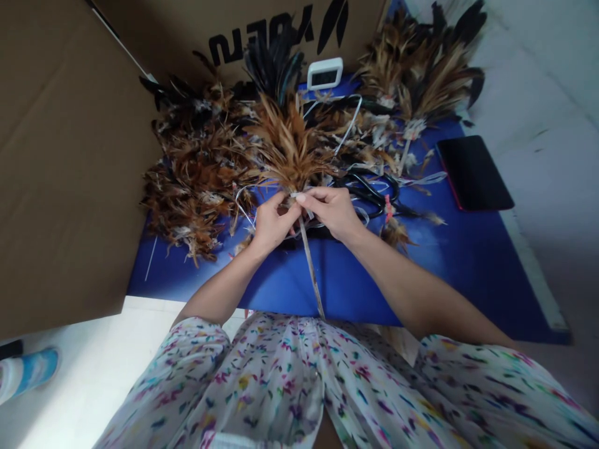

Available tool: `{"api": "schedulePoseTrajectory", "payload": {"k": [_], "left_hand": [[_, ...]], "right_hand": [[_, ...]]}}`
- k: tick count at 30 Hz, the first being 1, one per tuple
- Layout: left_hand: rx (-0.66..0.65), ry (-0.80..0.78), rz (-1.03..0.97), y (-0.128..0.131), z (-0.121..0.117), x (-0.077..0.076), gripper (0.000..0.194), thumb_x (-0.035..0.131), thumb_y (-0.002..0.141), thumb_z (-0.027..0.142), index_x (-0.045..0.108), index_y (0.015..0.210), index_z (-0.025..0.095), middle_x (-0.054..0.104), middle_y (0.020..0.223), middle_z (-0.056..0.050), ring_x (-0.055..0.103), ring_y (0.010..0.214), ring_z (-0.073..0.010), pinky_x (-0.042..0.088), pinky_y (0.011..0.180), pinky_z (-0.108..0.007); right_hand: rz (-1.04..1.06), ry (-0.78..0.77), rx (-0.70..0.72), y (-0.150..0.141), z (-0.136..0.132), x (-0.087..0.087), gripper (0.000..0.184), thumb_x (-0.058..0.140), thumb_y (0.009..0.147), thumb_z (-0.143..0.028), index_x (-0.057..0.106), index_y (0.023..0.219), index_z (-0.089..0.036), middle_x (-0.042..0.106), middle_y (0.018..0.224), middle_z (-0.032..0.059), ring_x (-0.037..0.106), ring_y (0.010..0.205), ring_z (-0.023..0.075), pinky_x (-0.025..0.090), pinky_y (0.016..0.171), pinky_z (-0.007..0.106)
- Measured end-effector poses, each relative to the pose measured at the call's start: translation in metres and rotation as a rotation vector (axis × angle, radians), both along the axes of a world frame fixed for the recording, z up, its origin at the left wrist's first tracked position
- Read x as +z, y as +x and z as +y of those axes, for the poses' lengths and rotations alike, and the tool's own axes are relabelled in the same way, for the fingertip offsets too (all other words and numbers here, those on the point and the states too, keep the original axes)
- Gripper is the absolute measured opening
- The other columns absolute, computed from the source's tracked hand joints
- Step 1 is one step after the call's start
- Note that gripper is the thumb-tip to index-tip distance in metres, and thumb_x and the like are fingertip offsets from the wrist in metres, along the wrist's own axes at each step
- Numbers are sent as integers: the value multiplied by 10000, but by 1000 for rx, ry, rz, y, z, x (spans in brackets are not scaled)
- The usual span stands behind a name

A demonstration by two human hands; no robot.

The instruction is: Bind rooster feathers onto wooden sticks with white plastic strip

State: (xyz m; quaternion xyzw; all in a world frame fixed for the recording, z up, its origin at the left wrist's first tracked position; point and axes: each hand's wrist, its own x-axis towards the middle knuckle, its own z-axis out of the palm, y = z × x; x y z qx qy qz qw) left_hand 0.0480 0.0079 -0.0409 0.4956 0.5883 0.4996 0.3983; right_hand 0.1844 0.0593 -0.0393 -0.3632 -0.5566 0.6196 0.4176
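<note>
Between my hands stands a feather duster (285,143), brown feathers fanned out with long black ones at the top, on a thin stick (310,268) that slants down toward my lap. My left hand (276,223) is closed around the base of the feathers, where they meet the stick. Thumb and finger of my right hand (331,211) pinch a white strip (309,213) at that same spot. Black-handled scissors (369,190) lie just beyond my right hand, with pink string wound near them. Loops of white plastic strip (349,128) lie among the feathers behind.
A heap of loose brown feathers (196,168) covers the left of the blue table (449,262). Feather bundles (421,75) lie at the back right, near a phone (475,173). A small white digital display (324,73) stands before a cardboard box (178,31); another cardboard panel (65,156) walls the left.
</note>
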Motion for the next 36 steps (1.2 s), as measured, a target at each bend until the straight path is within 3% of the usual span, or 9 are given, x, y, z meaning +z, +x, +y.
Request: {"api": "schedulePoseTrajectory", "payload": {"k": [3, 6, 11, 17, 23, 28, 32, 36], "left_hand": [[3, 62, 143, 0, -3, 3, 296, 681, 811, 463, 575, 792, 188, 573, 572, 45, 516, 424, -69, 394, 408, -190], [9, 150, 214, 1, -6, 6, 320, 725, 772, 472, 625, 860, 181, 616, 692, 16, 553, 519, -78, 427, 478, -204], [-61, 128, -28, 2, -9, 6, 484, 499, 902, 606, 640, 1122, 199, 590, 611, 22, 542, 460, -97, 417, 444, -228], [57, 200, -34, 6, -10, 7, 419, 652, 814, 585, 620, 974, 200, 626, 689, 27, 554, 484, -66, 432, 453, -195], [132, 302, 12, 8, -11, 8, 333, 633, 854, 533, 605, 872, 202, 587, 620, 39, 518, 461, -59, 435, 467, -208], [131, 364, 51, 6, -12, 9, 374, 625, 850, 562, 564, 978, 216, 608, 763, 16, 543, 530, -54, 445, 499, -210], [51, 317, 23, 8, -12, 7, 547, 759, 731, 556, 485, 1089, 246, 609, 904, -4, 598, 611, -67, 474, 524, -211], [-15, 92, -206, 10, -10, 10, 556, 726, 732, 612, 426, 1028, 250, 619, 778, 26, 617, 545, -94, 483, 468, -221]], "right_hand": [[39, -65, -6, -1, -1, 3, 298, 768, 673, -444, 690, 628, -160, 578, 553, -20, 461, 514, 77, 369, 488, 227], [117, -114, -24, -2, -1, 3, 255, 765, 678, -402, 690, 645, -161, 598, 582, -18, 471, 513, 71, 332, 451, 211], [211, -192, -9, -2, -1, 3, 332, 790, 637, -457, 631, 634, -166, 500, 486, -54, 367, 395, 51, 216, 365, 216], [242, -254, 56, -3, -3, 5, 429, 802, 588, -546, 568, 638, -189, 474, 492, -62, 337, 389, 44, 210, 360, 218], [244, -285, 80, -1, -2, 6, 460, 806, 563, -570, 527, 622, -209, 368, 470, -85, 272, 380, 40, 178, 361, 221], [194, -278, 79, 0, -3, 5, 457, 789, 573, -595, 544, 648, -217, 364, 488, -77, 286, 403, 52, 198, 378, 227], [194, -271, 62, -1, -4, 8, 432, 810, 565, -556, 558, 628, -211, 384, 489, -68, 288, 412, 49, 198, 385, 224], [200, -253, 39, 0, -3, 8, 431, 817, 559, -556, 566, 615, -210, 387, 469, -70, 292, 394, 47, 220, 369, 219]]}}
